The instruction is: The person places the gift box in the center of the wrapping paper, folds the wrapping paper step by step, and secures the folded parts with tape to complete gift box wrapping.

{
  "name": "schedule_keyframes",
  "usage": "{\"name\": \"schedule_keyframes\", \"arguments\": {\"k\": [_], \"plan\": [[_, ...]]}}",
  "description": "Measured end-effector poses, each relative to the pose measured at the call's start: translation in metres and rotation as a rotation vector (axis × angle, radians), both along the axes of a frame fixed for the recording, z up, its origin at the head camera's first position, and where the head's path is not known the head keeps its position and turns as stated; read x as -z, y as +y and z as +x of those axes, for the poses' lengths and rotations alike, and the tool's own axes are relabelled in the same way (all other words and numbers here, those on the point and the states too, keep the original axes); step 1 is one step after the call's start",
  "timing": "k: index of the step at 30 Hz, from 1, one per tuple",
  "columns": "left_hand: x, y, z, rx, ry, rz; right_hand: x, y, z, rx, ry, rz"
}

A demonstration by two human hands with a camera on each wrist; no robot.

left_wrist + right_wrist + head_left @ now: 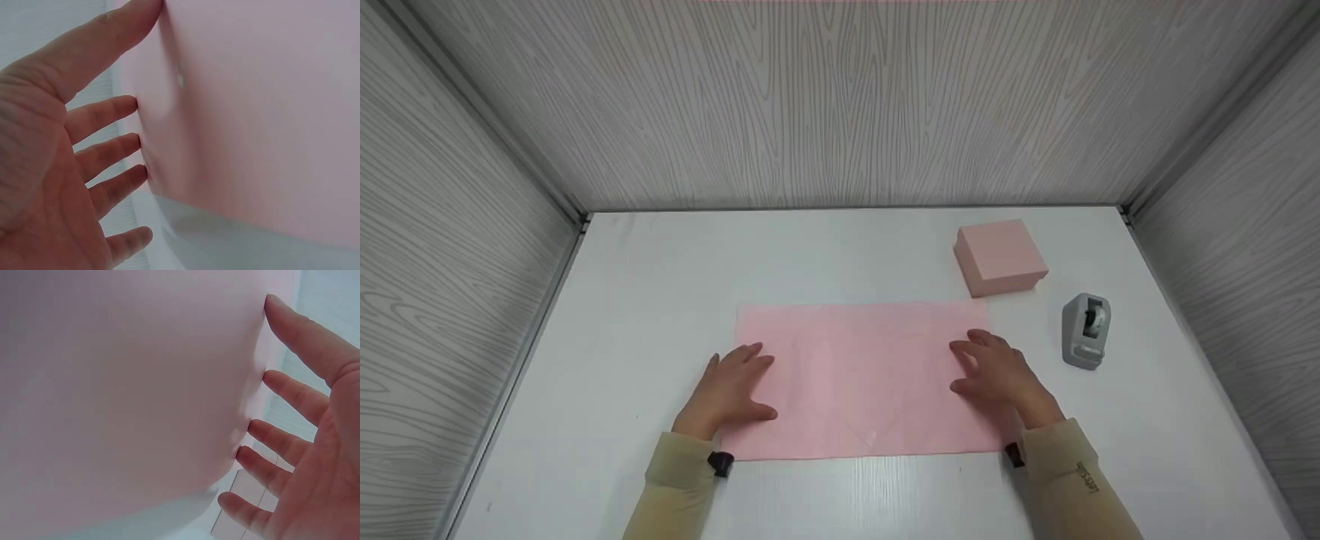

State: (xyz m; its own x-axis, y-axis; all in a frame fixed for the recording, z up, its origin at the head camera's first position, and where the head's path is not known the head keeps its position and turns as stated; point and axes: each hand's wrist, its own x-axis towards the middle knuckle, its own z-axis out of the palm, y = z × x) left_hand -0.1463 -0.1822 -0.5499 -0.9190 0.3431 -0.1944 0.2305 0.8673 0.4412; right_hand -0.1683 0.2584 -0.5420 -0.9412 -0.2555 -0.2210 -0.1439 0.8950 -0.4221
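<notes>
A sheet of pink paper lies on the white table, with faint creases and a small V-shaped fold line near its front edge. On its left side, my left hand touches the paper with spread fingertips. My right hand does the same at the right side, thumb and fingers apart. Both wrist views show the fingertips resting on the pink paper close to its side edges, each little finger reaching past the sheet's far corner area. Neither hand grips anything.
Behind the paper's right corner stands a pink box. A grey tape dispenser is on the table to the right of my right hand. Wood-grain panels enclose the white table at the back and both sides.
</notes>
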Motion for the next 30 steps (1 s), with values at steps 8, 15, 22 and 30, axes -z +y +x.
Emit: {"name": "schedule_keyframes", "arguments": {"k": [8, 15, 22, 30], "plan": [[-0.001, 0.001, 0.0, -0.031, 0.062, 0.112, -0.014, 0.023, -0.026, 0.202, 0.12, -0.239], [-0.008, 0.008, -0.005, -0.123, 0.173, 0.142, -0.022, 0.048, -0.06, 0.373, 0.277, -0.347], [-0.019, 0.02, -0.013, -0.157, 0.178, 0.198, -0.031, 0.059, -0.085, 0.577, 0.27, -0.345], [-0.024, 0.037, -0.024, -0.186, 0.156, 0.271, -0.03, 0.07, -0.1, 0.603, 0.178, -0.386]]}}
